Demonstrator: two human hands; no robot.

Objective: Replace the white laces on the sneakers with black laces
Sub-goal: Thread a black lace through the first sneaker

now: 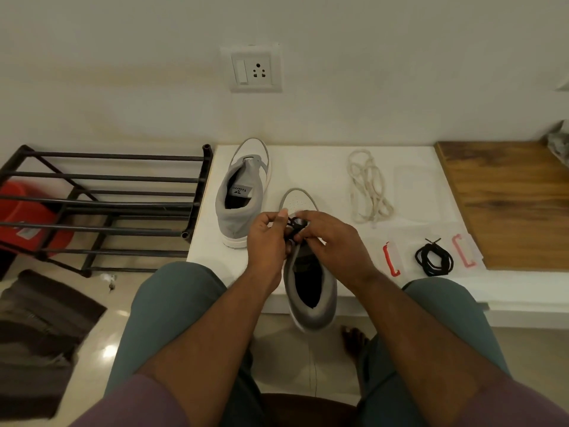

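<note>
Your left hand and right hand both pinch a black lace over the near sneaker on the white ledge; white laces and a coiled black lace lie to its right

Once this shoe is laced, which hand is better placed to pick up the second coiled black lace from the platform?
Probably the right hand. The coiled black lace lies on the white platform to the right of the near sneaker, on that hand's side. The left hand would have to cross over the sneaker.
</note>
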